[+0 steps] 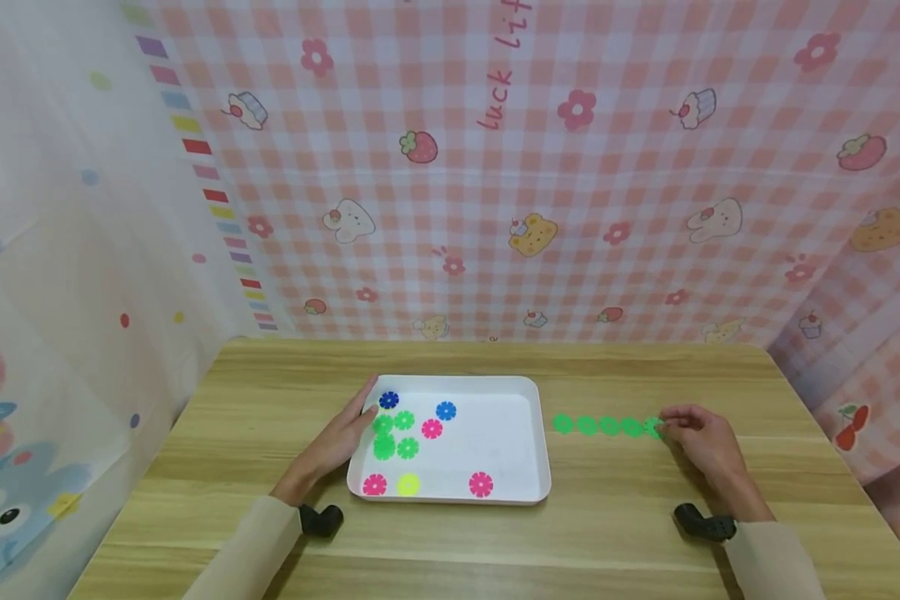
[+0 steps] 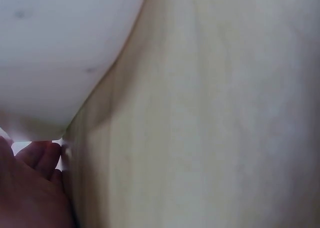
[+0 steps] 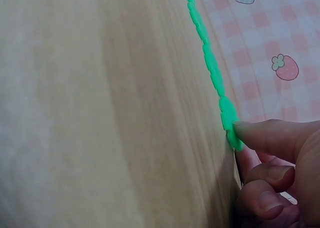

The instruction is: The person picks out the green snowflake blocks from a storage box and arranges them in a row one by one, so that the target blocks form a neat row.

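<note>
Checked backdrop (image 1: 480, 192): one, pink and white, printed with strawberries, flowers, cupcakes and bears, hung behind the far edge of my bench.
White side cloth (image 1: 60, 275): one, at the left, printed with coloured dots.
Bench (image 1: 607, 533): one, pale wood grain, carrying all the pieces.
White tray (image 1: 487, 446): one, shallow, rectangular with rounded corners, left of the bench's middle.
Sleeves (image 1: 251, 546): two, pale, one on each of my forearms.
Left hand (image 1: 328, 446): mine; grasping the tray's left wall near its far corner, thumb over the rim, fingers along the outside.
Right hand (image 1: 705, 442): mine; pinching the right-hand end disc (image 1: 651, 427) of the green row between thumb and fingers.
Green row (image 1: 609, 426): five notched discs in a straight line on the bench, right of the tray and apart from it, neighbours touching; whether interlocked, I cannot tell.
Black wrist devices (image 1: 705, 523): two, one at each of my wrists.
Discs in the tray, notched: green discs (image 1: 408, 448), at least four, grouped at the left, some overlapping; pink discs (image 1: 482, 484), three, spread apart; dark blue disc (image 1: 388, 401), one, near the far left corner; lighter blue disc (image 1: 446, 411), one, near the middle; yellow disc (image 1: 408, 484), one, by the near wall.
</note>
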Action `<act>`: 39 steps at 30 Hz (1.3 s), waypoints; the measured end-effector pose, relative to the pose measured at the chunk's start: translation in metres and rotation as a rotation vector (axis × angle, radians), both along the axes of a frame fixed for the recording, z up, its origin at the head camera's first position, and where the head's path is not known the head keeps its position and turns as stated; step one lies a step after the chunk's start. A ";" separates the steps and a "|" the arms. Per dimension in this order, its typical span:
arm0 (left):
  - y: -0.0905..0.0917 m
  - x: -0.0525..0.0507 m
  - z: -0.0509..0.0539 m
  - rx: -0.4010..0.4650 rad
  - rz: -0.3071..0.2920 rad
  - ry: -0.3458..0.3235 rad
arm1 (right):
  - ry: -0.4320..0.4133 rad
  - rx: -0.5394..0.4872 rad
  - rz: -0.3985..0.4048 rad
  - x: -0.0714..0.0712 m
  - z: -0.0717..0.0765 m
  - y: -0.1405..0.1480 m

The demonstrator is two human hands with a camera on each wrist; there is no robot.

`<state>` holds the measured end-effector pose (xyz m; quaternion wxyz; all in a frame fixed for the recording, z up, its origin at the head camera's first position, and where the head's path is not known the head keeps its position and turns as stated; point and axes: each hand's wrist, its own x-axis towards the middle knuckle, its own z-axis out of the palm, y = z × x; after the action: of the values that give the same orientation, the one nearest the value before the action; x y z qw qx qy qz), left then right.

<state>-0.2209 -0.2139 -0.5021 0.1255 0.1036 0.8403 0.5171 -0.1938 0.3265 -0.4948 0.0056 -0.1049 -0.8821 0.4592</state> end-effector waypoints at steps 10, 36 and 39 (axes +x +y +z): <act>-0.001 0.001 0.000 0.022 0.007 -0.012 | -0.010 -0.009 -0.001 0.000 0.000 0.000; -0.001 0.003 0.001 0.009 0.022 -0.006 | -0.065 -0.162 0.326 -0.014 0.054 -0.131; -0.002 0.002 0.001 0.011 0.029 -0.014 | -0.083 -0.195 0.377 -0.015 0.055 -0.155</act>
<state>-0.2188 -0.2161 -0.5008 0.1233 0.0888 0.8381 0.5239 -0.2092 0.1720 -0.4397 -0.1269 0.0432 -0.8369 0.5306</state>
